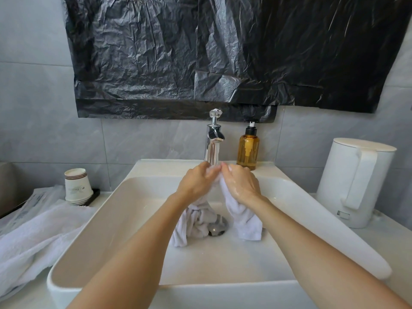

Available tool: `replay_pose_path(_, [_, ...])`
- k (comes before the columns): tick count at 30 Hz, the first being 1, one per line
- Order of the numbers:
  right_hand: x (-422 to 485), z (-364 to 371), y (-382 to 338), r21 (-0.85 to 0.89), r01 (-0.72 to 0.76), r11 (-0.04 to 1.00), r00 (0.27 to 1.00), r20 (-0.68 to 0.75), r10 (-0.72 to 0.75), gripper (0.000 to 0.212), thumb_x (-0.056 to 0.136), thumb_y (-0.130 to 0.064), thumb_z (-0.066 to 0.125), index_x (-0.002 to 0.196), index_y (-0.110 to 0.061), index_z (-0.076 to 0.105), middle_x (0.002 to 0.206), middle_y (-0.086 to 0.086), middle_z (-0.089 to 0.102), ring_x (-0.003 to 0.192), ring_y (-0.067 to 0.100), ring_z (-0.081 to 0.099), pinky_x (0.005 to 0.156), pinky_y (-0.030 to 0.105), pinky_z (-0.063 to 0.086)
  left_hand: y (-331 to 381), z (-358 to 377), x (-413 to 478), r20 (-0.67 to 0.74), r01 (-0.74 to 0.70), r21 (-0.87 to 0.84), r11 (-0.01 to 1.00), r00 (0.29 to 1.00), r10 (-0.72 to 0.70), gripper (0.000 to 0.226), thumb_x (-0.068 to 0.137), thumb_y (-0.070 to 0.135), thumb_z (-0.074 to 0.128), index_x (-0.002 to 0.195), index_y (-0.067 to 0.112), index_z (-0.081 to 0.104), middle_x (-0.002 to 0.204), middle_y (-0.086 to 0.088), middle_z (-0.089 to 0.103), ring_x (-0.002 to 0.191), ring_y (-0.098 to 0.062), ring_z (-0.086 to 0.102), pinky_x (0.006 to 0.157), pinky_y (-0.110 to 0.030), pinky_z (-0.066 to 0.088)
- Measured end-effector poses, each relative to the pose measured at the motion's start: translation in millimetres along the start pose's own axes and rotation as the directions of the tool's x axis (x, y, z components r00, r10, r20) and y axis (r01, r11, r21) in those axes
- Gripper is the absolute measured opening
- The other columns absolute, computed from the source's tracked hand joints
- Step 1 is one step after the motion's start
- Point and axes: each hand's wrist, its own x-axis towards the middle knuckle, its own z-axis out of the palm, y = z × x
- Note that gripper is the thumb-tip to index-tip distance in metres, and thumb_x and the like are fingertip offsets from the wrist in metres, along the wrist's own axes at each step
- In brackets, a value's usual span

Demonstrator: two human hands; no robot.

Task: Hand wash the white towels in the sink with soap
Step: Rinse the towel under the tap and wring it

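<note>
Fingers of the left hand (196, 182) and right hand (242, 184) pinch a wet white terry towel (244, 216) under the chrome faucet (213, 143), its ends hanging into the white rectangular ceramic sink (124, 210) beside the metal drain (217, 227).

head view | worn high, close over sink (107, 219) | facing forward and down toward faucet (213, 141) and tiled wall (44, 130)

Both forearms reach forward, converging toward the sink's back edge. Left hand (196, 182) and right hand (242, 184) are palm-down, fingertips nearly touching, each with fingers curled gripping the towel (244, 216). Right hand looks wet.
</note>
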Motion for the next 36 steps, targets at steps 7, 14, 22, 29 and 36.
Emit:
replay_pose_path(7, [16.9, -10.1, 7.9, 0.504, -0.027, 0.863, 0.988, -0.116, 0.099, 0.041, 0.101, -0.043, 0.038, 0.067, -0.019, 0.036, 0.061, -0.005, 0.037, 0.061, 0.014, 0.04, 0.064, 0.033, 0.031, -22.4, -8.1, -5.1, 0.27, 0.146, 0.151, 0.978, 0.945, -0.183, 0.093, 0.068, 0.042, 0.085, 0.14, 0.022, 0.029, 0.126, -0.001, 0.055, 0.114, -0.023, 0.054, 0.092, -0.036, 0.048])
replay_pose_path(14, [19.3, -12.3, 18.8, 0.646, -0.126, 0.753, 0.975, -0.061, 0.215, 0.036, 0.102, -0.042, 0.035, 0.072, -0.023, 0.041, 0.067, -0.008, 0.038, 0.064, 0.007, 0.039, 0.063, 0.026, 0.032, -20.0, -5.1, -10.3, 0.292, 0.203, 0.228, 0.952, 0.919, -0.266, 0.04, 0.099, 0.011, 0.037, 0.139, 0.007, 0.036, 0.132, -0.015, 0.053, 0.12, -0.032, 0.052, 0.094, -0.036, 0.043])
replay_pose_path(22, [9.5, -4.0, 7.5, 0.532, -0.032, 0.846, 0.999, 0.006, 0.034, 0.04, 0.101, -0.04, 0.041, 0.067, -0.018, 0.035, 0.063, -0.005, 0.033, 0.06, 0.01, 0.034, 0.057, 0.028, 0.027, -18.6, -34.9, -2.2, -0.426, 0.359, -0.21, 0.909, 0.803, -0.416, 0.029, 0.095, 0.015, 0.035, 0.119, 0.022, 0.051, 0.118, -0.014, 0.057, 0.104, -0.034, 0.055, 0.088, -0.043, 0.044])
replay_pose_path(29, [2.8, 7.3, -2.0, 0.517, -0.126, 0.847, 0.971, 0.238, -0.001, 0.037, 0.094, -0.049, 0.051, 0.099, -0.013, 0.049, 0.088, -0.002, 0.051, 0.078, 0.01, 0.047, 0.07, 0.026, 0.037, -24.8, -45.4, -3.3, -0.42, 0.477, 0.086, 0.875, 0.814, -0.402, 0.045, 0.092, 0.008, 0.041, 0.12, 0.031, 0.067, 0.15, -0.015, 0.037, 0.143, -0.028, 0.024, 0.117, -0.039, 0.015])
replay_pose_path(36, [0.4, 8.4, -14.0, 0.564, -0.048, 0.825, 0.998, 0.067, 0.012, 0.031, 0.1, -0.041, 0.041, 0.094, -0.013, 0.051, 0.074, -0.005, 0.049, 0.069, 0.009, 0.045, 0.062, 0.024, 0.036, -0.9, -4.8, -6.5, 0.15, 0.088, -0.109, 0.99, 0.986, -0.071, 0.071, 0.098, 0.064, 0.013, 0.149, 0.022, 0.038, 0.153, -0.008, 0.04, 0.141, -0.028, 0.035, 0.111, -0.037, 0.024])
